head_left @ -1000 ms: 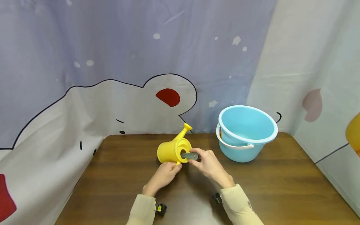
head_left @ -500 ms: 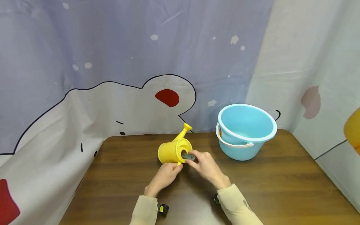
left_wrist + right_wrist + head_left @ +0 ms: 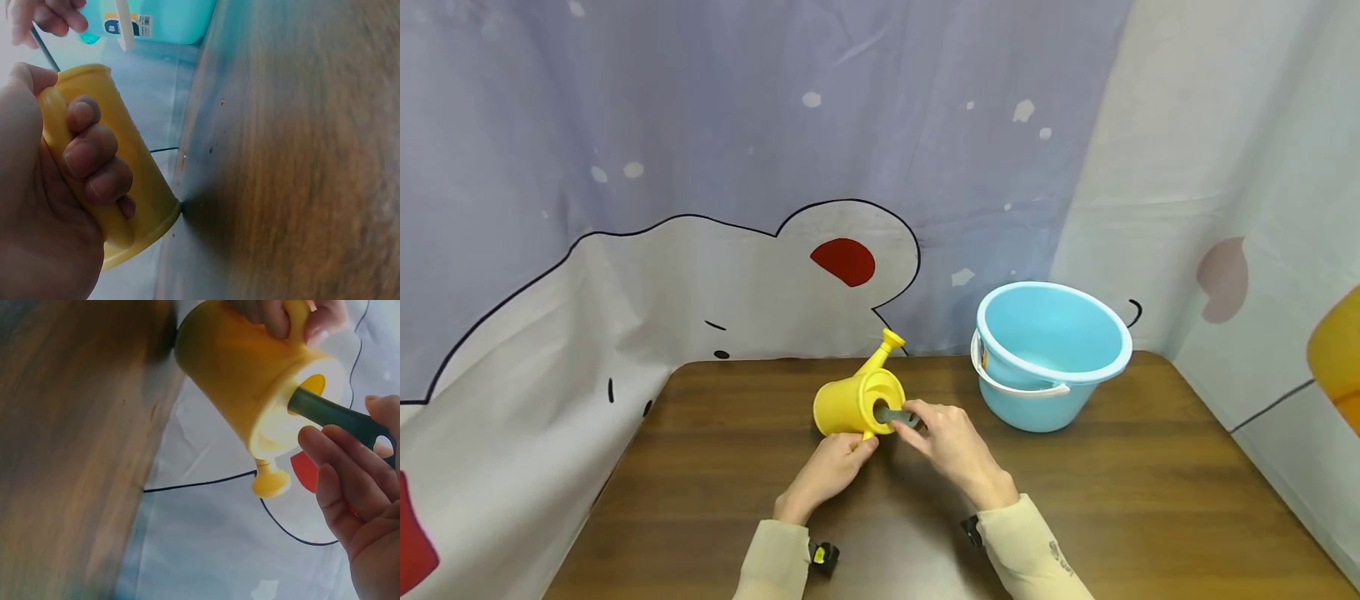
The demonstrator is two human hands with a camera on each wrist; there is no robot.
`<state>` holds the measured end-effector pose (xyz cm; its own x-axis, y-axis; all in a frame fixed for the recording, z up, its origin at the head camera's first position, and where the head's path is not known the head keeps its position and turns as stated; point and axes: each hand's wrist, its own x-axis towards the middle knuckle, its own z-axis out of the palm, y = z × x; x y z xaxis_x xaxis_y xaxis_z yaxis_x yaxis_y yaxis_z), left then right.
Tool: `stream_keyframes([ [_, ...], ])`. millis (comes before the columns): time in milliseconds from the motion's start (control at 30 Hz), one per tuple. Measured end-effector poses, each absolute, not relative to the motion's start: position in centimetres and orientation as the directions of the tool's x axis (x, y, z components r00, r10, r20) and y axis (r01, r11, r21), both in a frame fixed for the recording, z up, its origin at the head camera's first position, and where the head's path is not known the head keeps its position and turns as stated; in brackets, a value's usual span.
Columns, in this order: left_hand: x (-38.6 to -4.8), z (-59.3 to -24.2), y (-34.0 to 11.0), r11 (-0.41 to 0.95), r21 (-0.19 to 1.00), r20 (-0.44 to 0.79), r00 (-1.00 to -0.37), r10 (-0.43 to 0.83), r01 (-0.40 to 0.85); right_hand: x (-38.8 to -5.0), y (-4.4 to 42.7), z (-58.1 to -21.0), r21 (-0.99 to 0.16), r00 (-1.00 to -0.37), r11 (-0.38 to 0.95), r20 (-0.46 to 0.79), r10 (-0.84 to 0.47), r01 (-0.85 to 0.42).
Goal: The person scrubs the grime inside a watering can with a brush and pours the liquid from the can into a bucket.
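A yellow watering can (image 3: 841, 407) is tilted on its side, its mouth facing right and its spout pointing up and away. My left hand (image 3: 829, 468) grips the can's handle (image 3: 55, 122), fingers curled round it. From the can's opening sticks a dark green handle (image 3: 334, 415) with a hole near its end. My right hand (image 3: 953, 446) pinches that handle close to the hole, between thumb and fingers. The other end of the green-handled thing is hidden inside the can. The can's lower edge is at the wooden table, touching or nearly so.
A light blue bucket (image 3: 1048, 408) with a white bail handle (image 3: 1022, 390) stands at the back right of the brown wooden table (image 3: 1150, 500). A patterned cloth (image 3: 737, 283) hangs behind the table. Small specks (image 3: 211, 150) lie on the tabletop.
Between the first and middle frames the green handle went a little deeper into the can, my right hand moving left with it; since then its angle has shifted slightly. My left hand keeps its grip.
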<state>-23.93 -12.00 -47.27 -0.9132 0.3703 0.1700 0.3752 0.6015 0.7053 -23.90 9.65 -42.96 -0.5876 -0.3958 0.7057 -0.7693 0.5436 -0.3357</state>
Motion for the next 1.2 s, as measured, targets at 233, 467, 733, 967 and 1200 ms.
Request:
stream_keyframes([
  [233,-23.9,-47.4,-12.3,0.609,0.702,0.163,-0.915,0.368,0.370,-23.8,9.5,-42.8,-0.354,-0.586,0.519,0.708,-0.394,-0.778],
  [467,-23.9,-47.4,-12.2,0.623,0.693,0.156,-0.919,0.362,0.363,-24.0,9.7,-43.1,-0.374,-0.616,0.520,0.655,-0.438,-0.767],
  [733,-23.7,-47.4,-12.0,0.630,0.681,0.166,-0.917,0.364,0.373,-24.1,9.4,-43.5,-0.361,-0.640,0.557,0.615,-0.460,-0.748],
  [967,-23.7,-47.3,-12.1,0.637,0.671,0.173,-0.915,0.364,0.380,-24.5,8.7,-43.5,-0.330,-0.628,0.571,0.623,-0.467,-0.752],
  [1200,-23.8,-47.3,-12.0,0.629,0.676,0.175,-0.913,0.369,0.384,-25.3,9.1,-43.3,-0.259,-0.608,0.600,0.616,-0.501,-0.757],
])
